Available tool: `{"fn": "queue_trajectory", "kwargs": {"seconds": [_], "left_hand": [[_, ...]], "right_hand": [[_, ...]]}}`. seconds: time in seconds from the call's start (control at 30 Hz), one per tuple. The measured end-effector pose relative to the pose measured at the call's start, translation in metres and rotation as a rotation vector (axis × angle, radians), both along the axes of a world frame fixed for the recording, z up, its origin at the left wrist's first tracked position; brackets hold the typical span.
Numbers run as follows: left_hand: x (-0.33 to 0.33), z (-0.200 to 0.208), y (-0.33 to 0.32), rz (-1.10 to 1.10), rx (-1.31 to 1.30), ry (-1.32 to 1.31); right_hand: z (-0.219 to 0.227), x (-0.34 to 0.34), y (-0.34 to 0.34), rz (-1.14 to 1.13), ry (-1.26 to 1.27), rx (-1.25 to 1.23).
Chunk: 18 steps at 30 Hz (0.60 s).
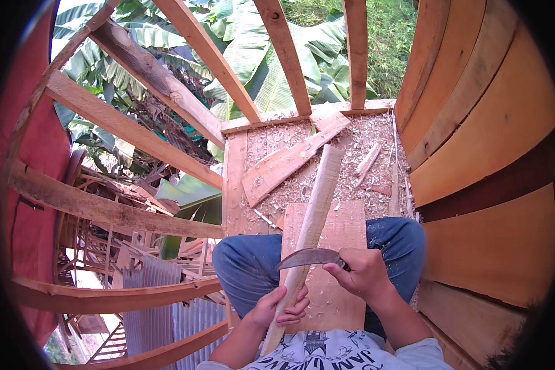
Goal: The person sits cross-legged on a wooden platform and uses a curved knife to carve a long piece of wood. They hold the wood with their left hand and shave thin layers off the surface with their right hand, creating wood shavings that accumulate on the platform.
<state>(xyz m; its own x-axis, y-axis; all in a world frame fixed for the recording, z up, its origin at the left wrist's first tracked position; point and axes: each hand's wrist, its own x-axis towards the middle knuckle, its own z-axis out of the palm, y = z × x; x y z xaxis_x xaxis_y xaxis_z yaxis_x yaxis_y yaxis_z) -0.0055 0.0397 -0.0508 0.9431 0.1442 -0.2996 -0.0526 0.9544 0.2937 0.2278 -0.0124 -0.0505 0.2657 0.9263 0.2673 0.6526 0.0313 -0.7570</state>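
1. Where a board (342,296) lies between the person's knees (401,242), the left hand (266,308) clasps a long wooden piece (317,206) slanting above it.
2. The right hand (365,272) is clenched on the handle of a curved knife (311,256), its blade crossing the piece.
3. Farther off, I see scattered shavings (345,179).

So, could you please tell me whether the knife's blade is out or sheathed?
Out: the curved blade shows bare beyond the right hand, crossing the wooden piece gripped by the left hand.
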Motion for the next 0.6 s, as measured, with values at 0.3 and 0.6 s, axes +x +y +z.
{"fn": "queue_trajectory", "kwargs": {"seconds": [0.3, 0.6], "left_hand": [[0.004, 0.012, -0.021, -0.021, -0.028, -0.008], [0.003, 0.009, -0.030, -0.068, -0.041, -0.083]], "right_hand": [[0.028, 0.019, 0.001, -0.069, -0.266, -0.012], [0.030, 0.008, -0.003, -0.044, -0.265, -0.015]]}}
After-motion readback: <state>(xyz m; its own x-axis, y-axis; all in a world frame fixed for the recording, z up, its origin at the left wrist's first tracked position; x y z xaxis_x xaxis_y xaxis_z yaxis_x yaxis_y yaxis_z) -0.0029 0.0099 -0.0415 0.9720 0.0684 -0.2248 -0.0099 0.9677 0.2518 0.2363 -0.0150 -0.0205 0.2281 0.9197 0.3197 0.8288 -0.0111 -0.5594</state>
